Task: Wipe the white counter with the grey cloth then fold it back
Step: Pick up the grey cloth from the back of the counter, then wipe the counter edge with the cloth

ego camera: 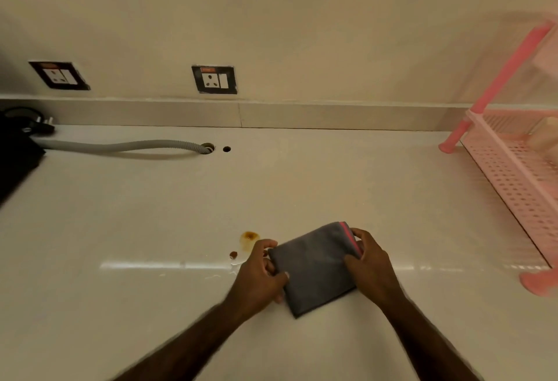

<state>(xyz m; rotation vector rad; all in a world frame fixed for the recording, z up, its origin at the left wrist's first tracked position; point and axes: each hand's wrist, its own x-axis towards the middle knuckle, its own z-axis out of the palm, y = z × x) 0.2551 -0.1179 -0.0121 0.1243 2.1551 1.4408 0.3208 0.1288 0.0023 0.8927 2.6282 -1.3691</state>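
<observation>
A folded grey cloth (314,269) with a pink edge lies on the white counter (151,214), near the front middle. My left hand (261,275) grips its left edge, fingers curled around the fabric. My right hand (370,262) pinches its right side by the pink trim. Just left of the cloth are a brown ring-shaped stain (249,238) and a small brown drop (233,255), with a wet smear below them.
A pink plastic rack (510,169) stands at the right. A grey corrugated hose (126,146) runs into a hole in the counter at the back left, beside a black object (15,154). Two wall sockets (213,79) sit above the backsplash.
</observation>
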